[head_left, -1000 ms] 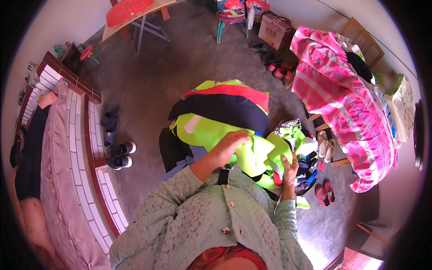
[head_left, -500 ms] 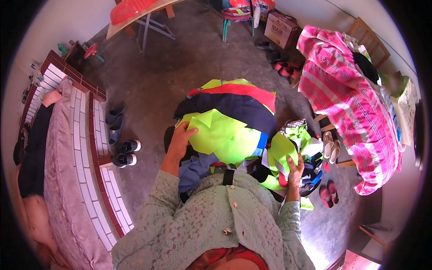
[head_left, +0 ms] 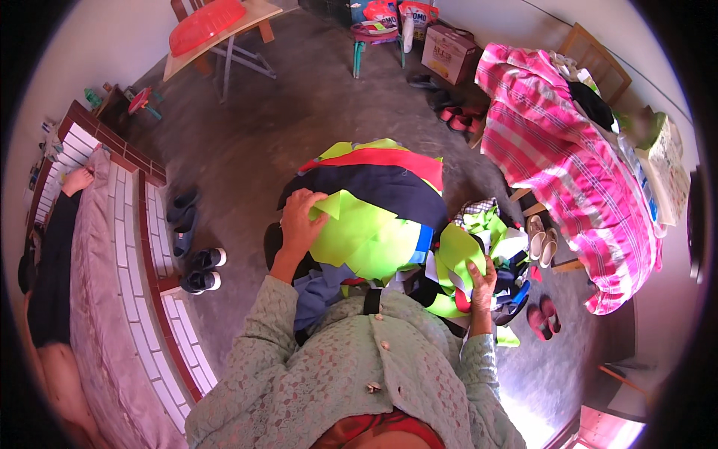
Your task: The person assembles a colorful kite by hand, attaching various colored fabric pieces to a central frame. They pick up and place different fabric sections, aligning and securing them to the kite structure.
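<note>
Neon cloth (head_left: pixel 363 239) runs left to right, corner pointing away.

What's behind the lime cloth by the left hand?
Beyond the lime cloth shows navy cloth, then red cloth, with lime edges past that. Whatever lies directly beneath it is covered.

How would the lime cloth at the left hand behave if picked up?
The lime cloth would probably bend easily rather than stay flat: a corner stands raised beside the left hand. Its edges look thin, so it seems likely light for its size.
</note>
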{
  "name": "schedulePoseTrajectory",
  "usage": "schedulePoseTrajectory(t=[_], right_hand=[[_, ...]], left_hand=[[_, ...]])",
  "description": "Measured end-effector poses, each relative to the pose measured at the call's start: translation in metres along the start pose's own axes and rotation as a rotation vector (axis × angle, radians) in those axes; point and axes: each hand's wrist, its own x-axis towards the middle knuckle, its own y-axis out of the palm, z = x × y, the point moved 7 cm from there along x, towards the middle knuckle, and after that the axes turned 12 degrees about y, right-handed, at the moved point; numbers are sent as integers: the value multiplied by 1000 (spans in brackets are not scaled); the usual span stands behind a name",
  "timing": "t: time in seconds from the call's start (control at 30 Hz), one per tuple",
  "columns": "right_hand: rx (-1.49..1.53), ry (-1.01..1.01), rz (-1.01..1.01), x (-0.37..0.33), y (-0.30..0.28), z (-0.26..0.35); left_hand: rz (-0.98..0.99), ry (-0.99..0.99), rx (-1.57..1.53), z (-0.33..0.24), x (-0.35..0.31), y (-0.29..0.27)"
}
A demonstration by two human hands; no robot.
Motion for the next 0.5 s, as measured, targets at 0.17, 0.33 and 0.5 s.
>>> schedulePoseTrajectory(t=[0.17, 0.33, 0.5], right_hand=[[-19, 13, -2, -3, 1, 4], [-7, 65, -26, -6, 2, 5], [63, 87, 11, -7, 5, 4]], left_hand=[[-113, -174, -84, 33, -8, 14], [-219, -291, -172, 51, 0, 12], [-295, 25, 234, -34, 31, -7]])
